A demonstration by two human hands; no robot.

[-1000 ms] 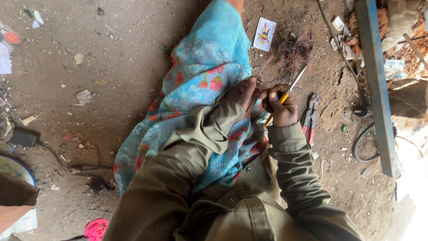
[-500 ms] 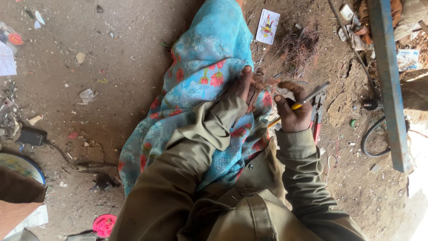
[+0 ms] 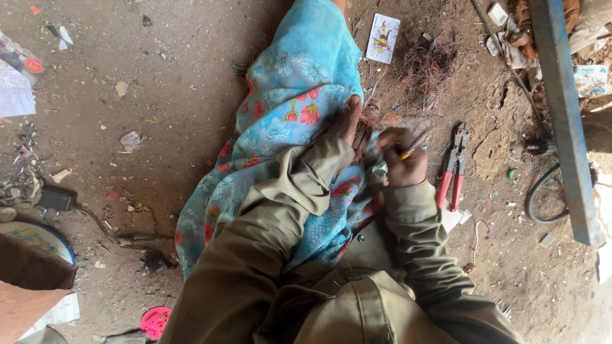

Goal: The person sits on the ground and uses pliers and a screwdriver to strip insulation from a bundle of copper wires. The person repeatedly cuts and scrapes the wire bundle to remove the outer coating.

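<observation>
The tool point(image 3: 408, 150), slim with a yellow handle, sits in the right hand point(image 3: 403, 159), just right of the blue flowered cloth point(image 3: 299, 108) that covers the person's leg. The right grip is closed around the tool's handle, fingers curled tight, with the dark tip sticking up and to the right past the knuckles. Whatever the tip meets is too small and blurred to tell.

The left hand point(image 3: 347, 124) lies just beside the right one, resting on the edge of the cloth. Its fingers are bent and pressed down on a small brownish bundle point(image 3: 373, 121), which may be fine wire; whether this grip is fully closed on the bundle or only pinning it cannot be told. Both arms wear olive sleeves point(image 3: 280, 210).

Just right of the right hand, pliers point(image 3: 454, 167) with red handles lie on the dirt floor point(image 3: 159, 127), jaws pointing away from the person. Beyond the hands, a tangle of thin wire point(image 3: 430, 64) rests on the ground, and a playing card point(image 3: 382, 38) lies face up near it. A blue metal bar point(image 3: 564, 114) runs along the far right, with a dark cable point(image 3: 539, 200) curving beside it. At the left edge are a patterned plate point(image 3: 35, 236), scraps of paper point(image 3: 16, 92) and, lower down, a pink lid point(image 3: 156, 320).
</observation>
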